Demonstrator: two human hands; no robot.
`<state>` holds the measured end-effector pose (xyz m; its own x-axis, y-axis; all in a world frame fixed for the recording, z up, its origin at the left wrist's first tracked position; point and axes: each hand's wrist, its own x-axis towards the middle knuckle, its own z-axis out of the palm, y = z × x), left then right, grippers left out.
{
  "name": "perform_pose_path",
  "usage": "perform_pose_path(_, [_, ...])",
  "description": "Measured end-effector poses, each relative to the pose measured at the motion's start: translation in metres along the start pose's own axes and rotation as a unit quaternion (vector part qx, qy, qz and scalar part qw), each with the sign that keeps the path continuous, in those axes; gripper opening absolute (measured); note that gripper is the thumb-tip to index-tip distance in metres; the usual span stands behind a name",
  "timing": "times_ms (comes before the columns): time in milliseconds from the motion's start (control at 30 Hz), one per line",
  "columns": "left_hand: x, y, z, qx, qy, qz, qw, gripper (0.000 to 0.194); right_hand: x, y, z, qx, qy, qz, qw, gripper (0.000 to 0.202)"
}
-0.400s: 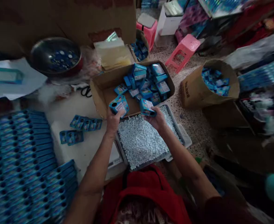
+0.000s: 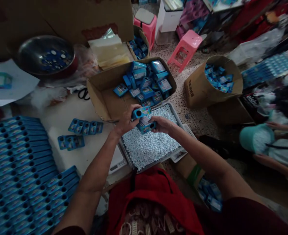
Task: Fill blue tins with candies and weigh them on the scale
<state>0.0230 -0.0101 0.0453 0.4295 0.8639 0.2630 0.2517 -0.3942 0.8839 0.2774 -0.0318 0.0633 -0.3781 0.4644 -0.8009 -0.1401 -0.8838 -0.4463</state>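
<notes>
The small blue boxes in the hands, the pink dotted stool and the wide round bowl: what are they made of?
Small blue printed boxes: probably thin card, slightly glossy; flat faces, straight edges. Pink dotted stool: likely moulded plastic, with a pale sheen on its seat. Wide round bowl: seemingly metal, soft grey reflections inside.

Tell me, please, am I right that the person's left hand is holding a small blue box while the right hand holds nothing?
Not quite: the head view shows the right hand holding a small blue box too; the left hand does hold one, as you say.
</notes>
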Motion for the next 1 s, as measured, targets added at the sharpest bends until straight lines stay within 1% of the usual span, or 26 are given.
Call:
perform_pose_path(67, [-0.007, 0.003, 0.001, -0.033, -0.064, -0.033, 0.997, 0.052, -0.006, 0.004, 0.0, 0.032, -0.022, 0.034, 0.999, 0.008])
perform_pose_path(133, [-0.019, 0.005, 0.002, -0.065, -0.106, -0.069, 0.99, 0.054, -0.008, 0.01, 0.0, 0.063, -0.038, 0.065, 0.995, 0.007])
perform_pose_path(167, [-0.025, 0.006, 0.003, -0.074, -0.122, -0.084, 0.986, 0.059, -0.007, 0.015, 0.0, 0.076, -0.042, 0.078, 0.993, 0.009])
perform_pose_path(233, [-0.036, 0.005, 0.006, -0.072, -0.146, -0.103, 0.981, 0.082, -0.004, 0.025, 0.0, 0.098, -0.046, 0.096, 0.989, 0.015])
perform_pose_path(267, [-0.041, 0.003, 0.009, -0.064, -0.151, -0.109, 0.98, 0.094, -0.002, 0.031, 0.0, 0.106, -0.048, 0.101, 0.988, 0.018])
perform_pose_path(300, [-0.046, 0.001, 0.012, -0.054, -0.146, -0.114, 0.981, 0.1, 0.0, 0.035, 0.001, 0.113, -0.049, 0.102, 0.987, 0.02])
perform_pose_path(333, [-0.05, -0.002, 0.017, -0.043, -0.129, -0.121, 0.983, 0.101, 0.001, 0.04, 0.002, 0.122, -0.05, 0.1, 0.986, 0.023])
perform_pose_path(367, [-0.053, -0.005, 0.021, -0.039, -0.097, -0.132, 0.986, 0.098, 0.002, 0.044, 0.003, 0.128, -0.054, 0.092, 0.986, 0.026])
perform_pose_path(400, [-0.056, -0.009, 0.026, -0.049, -0.051, -0.149, 0.986, 0.094, 0.002, 0.048, 0.004, 0.125, -0.059, 0.073, 0.988, 0.03])
perform_pose_path(433, [-0.059, -0.013, 0.031, -0.073, 0.0, -0.169, 0.983, 0.091, 0.001, 0.052, 0.005, 0.105, -0.063, 0.041, 0.992, 0.034])
perform_pose_path(500, [-0.064, -0.02, 0.041, -0.139, 0.086, -0.209, 0.964, 0.092, 0.001, 0.062, 0.007, 0.009, -0.043, -0.065, 0.997, 0.044])
perform_pose_path(533, [-0.066, -0.023, 0.046, -0.177, 0.115, -0.229, 0.95, 0.096, 0.002, 0.069, 0.008, -0.059, -0.01, -0.128, 0.99, 0.05])
perform_pose_path(600, [-0.069, -0.027, 0.055, -0.233, 0.157, -0.262, 0.923, 0.106, 0.007, 0.083, 0.011, -0.167, 0.093, -0.231, 0.954, 0.057])
perform_pose_path(633, [-0.069, -0.028, 0.059, -0.249, 0.178, -0.272, 0.913, 0.109, 0.011, 0.089, 0.012, -0.181, 0.133, -0.262, 0.939, 0.057])
perform_pose_path(667, [-0.069, -0.029, 0.062, -0.262, 0.204, -0.278, 0.901, 0.109, 0.014, 0.095, 0.011, -0.167, 0.146, -0.279, 0.934, 0.058])
perform_pose_path(700, [-0.069, -0.03, 0.064, -0.271, 0.234, -0.281, 0.89, 0.107, 0.017, 0.1, 0.01, -0.133, 0.131, -0.285, 0.94, 0.058])
perform_pose_path(767, [-0.066, -0.033, 0.064, -0.283, 0.29, -0.294, 0.866, 0.096, 0.02, 0.104, 0.001, -0.051, 0.05, -0.28, 0.957, 0.062])
perform_pose_path(800, [-0.065, -0.034, 0.064, -0.295, 0.305, -0.305, 0.853, 0.091, 0.02, 0.103, -0.005, -0.02, 0.018, -0.277, 0.961, 0.064])
perform_pose_path(833, [-0.063, -0.035, 0.063, -0.31, 0.309, -0.317, 0.842, 0.088, 0.019, 0.102, -0.012, 0.0, 0.0, -0.273, 0.962, 0.064])
perform_pose_path(867, [-0.061, -0.035, 0.063, -0.327, 0.297, -0.325, 0.836, 0.088, 0.017, 0.1, -0.018, 0.012, -0.007, -0.267, 0.964, 0.062])
perform_pose_path(933, [-0.057, -0.034, 0.068, -0.357, 0.246, -0.324, 0.841, 0.089, 0.016, 0.097, -0.024, 0.04, -0.018, -0.246, 0.968, 0.063])
perform_pose_path(1000, [-0.052, -0.031, 0.08, -0.373, 0.205, -0.318, 0.847, 0.091, 0.018, 0.098, -0.019, 0.079, -0.046, -0.218, 0.972, 0.069])
